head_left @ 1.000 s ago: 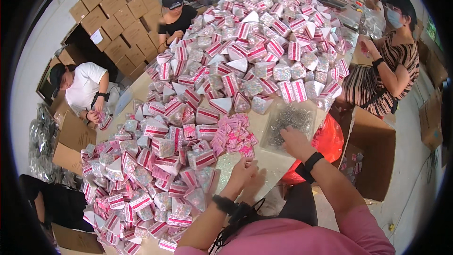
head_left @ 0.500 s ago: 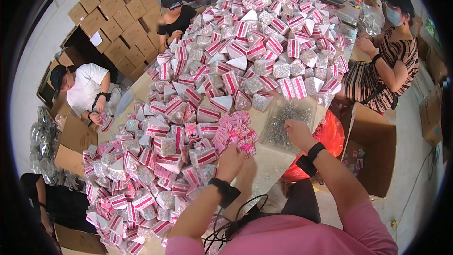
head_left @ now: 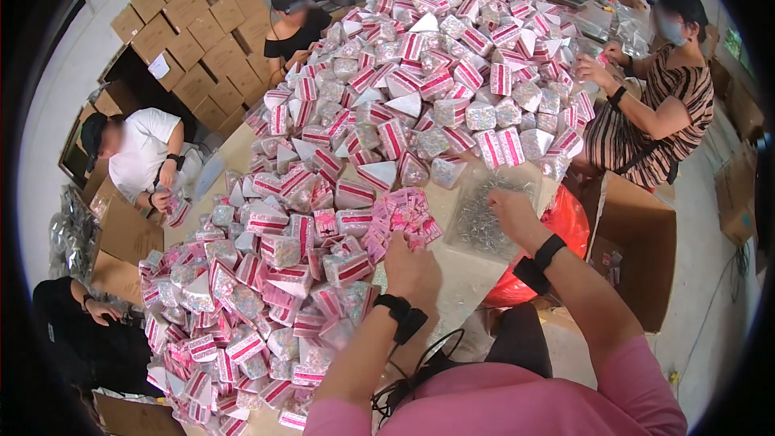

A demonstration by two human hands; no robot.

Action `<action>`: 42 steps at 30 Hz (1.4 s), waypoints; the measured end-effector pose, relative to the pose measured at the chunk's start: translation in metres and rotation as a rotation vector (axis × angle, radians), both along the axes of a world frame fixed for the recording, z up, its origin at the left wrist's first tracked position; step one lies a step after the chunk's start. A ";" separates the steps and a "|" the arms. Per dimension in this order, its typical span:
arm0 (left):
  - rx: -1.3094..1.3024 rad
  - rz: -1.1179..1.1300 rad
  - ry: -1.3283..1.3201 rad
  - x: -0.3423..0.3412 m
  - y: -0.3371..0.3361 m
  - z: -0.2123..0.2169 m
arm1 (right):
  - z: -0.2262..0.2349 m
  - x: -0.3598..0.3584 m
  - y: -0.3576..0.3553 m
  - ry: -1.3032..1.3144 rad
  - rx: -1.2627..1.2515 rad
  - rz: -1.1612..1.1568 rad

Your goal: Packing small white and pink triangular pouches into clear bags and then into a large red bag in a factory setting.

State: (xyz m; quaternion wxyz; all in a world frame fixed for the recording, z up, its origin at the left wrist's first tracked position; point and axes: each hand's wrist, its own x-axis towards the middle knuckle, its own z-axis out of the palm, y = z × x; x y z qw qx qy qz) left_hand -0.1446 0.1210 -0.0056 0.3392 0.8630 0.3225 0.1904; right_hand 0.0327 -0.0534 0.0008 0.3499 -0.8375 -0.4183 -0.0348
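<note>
My left hand is at the near edge of a heap of small pink printed cards, its fingers bent together. Whatever lies between those fingertips is hidden. Over a shallow clear tray of thin silvery metal pieces, my right hand has its fingers curled down in a pinch. What it grips, if anything, is too small to make out. Many wedge-shaped packs, speckled white with pink stripes like cake slices, lie left of my left hand.
A tall mound of the same packs covers the far table. Right of me are a red plastic bag and an open carton. Several people sit around the table, including one in a striped top. Stacked cartons stand far left.
My left hand has shifted right and slightly farther out along the cards. The right hand has moved slightly away from me over the tray. The striped-top person has raised their hands toward the mound.
</note>
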 end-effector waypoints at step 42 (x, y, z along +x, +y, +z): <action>-0.638 -0.158 -0.282 -0.065 -0.008 0.034 | 0.012 0.002 -0.004 0.624 0.149 -0.039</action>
